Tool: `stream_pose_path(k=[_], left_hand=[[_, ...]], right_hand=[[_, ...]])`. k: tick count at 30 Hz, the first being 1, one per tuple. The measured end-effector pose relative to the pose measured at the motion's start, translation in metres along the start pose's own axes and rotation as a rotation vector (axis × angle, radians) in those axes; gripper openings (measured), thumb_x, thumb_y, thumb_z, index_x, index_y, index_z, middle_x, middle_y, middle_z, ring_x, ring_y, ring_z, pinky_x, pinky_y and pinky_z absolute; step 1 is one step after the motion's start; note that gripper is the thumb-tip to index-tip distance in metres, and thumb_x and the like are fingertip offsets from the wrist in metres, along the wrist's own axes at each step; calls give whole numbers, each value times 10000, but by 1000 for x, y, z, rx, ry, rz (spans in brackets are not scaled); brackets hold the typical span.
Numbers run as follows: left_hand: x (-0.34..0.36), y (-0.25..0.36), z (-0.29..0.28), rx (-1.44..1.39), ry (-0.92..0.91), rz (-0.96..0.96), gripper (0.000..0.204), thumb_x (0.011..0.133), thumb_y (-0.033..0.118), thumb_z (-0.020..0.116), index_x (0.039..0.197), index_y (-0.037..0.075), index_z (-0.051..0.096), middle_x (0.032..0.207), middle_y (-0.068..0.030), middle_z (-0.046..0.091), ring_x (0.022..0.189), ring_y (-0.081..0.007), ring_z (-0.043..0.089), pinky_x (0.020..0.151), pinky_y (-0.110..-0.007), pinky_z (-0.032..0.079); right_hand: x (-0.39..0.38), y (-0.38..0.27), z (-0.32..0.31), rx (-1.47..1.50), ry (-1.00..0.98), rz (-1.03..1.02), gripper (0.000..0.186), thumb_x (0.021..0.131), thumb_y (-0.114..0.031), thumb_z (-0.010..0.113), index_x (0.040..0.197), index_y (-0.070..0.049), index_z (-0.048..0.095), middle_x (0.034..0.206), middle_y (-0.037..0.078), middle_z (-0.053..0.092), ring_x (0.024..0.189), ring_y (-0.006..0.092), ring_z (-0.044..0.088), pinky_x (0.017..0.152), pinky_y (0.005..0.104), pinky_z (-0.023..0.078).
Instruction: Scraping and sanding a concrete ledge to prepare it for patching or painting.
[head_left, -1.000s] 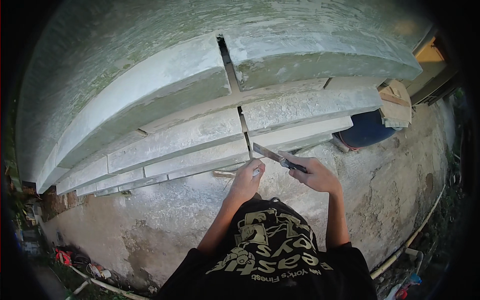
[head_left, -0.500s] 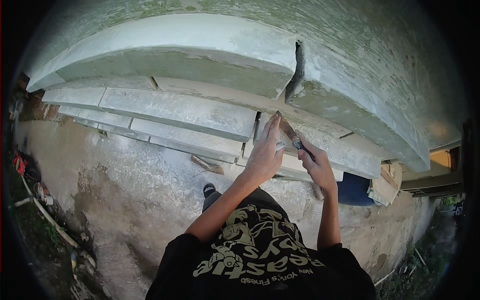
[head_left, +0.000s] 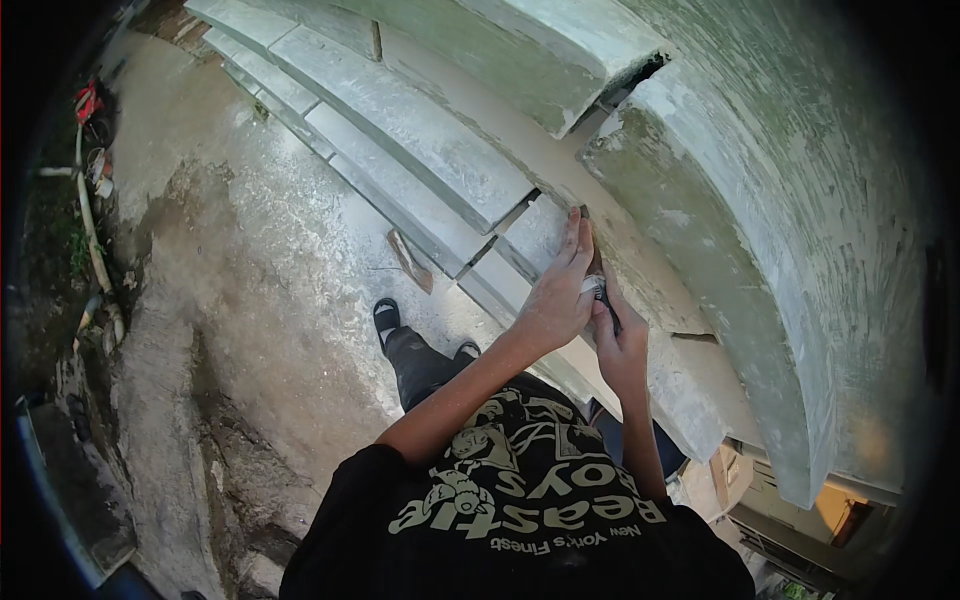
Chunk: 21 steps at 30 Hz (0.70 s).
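Note:
My left hand (head_left: pixel 555 305) has its long fingers extended together along a scraper blade (head_left: pixel 597 262) against a pale concrete ledge (head_left: pixel 535 238), and a small white object (head_left: pixel 590 285) sits by its thumb. Just right of it, my right hand (head_left: pixel 625 350) grips the scraper's dark handle (head_left: pixel 608 315); part of the blade is hidden by the left fingers. The blade's tip is close to a narrow joint in the pale, weathered stepped ledges. Above, a thicker curved ledge (head_left: pixel 710 230) has a dark vertical gap cutting through it.
Stained concrete ground (head_left: pixel 220 270) lies left, with a wood scrap (head_left: pixel 410 260) beside the ledges. A pale pipe (head_left: pixel 95 250), red objects (head_left: pixel 88 105) and rubble line the far left. A dark blue container (head_left: pixel 668 450) and a cardboard piece (head_left: pixel 722 470) are behind my right arm.
The view has turned, so the ledges now run diagonally. My left fingers have stretched up along the blade, and both hands have come together against the ledge; my sandaled feet now show.

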<state>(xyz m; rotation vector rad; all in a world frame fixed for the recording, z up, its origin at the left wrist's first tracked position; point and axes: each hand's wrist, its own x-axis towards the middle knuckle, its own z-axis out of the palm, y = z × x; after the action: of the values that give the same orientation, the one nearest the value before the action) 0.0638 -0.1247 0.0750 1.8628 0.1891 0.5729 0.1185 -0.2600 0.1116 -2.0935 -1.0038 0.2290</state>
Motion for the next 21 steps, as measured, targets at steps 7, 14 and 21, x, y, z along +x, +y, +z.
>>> stream_pose_path(k=[7, 14, 21], left_hand=[[6, -4, 15, 8, 110, 33, 918, 811, -23, 550, 1546, -98, 6, 1598, -376, 34, 1474, -521, 143, 1203, -452, 261], [8, -6, 14, -23, 182, -1, 846, 834, -24, 506, 1547, -88, 54, 1601, -368, 32, 1454, -534, 174, 1189, -459, 277], [16, -9, 13, -112, 288, -7, 851, 817, -13, 539, 1538, -109, 98, 1612, -351, 5, 1464, -524, 172, 1194, -471, 284]], right_hand=[[5, 8, -7, -54, 10, -29, 515, 934, -10, 524, 1448, -34, 509, 1119, 288, 673, 921, 354, 698, 852, 361, 519], [13, 15, -3, -117, 3, -112, 514, 926, 1, 516, 1438, -35, 523, 1251, 282, 638, 1102, 378, 673, 958, 406, 494], [28, 10, 2, -92, 4, -171, 507, 912, 18, 525, 1419, 4, 528, 1301, 269, 618, 1164, 362, 652, 990, 387, 479]])
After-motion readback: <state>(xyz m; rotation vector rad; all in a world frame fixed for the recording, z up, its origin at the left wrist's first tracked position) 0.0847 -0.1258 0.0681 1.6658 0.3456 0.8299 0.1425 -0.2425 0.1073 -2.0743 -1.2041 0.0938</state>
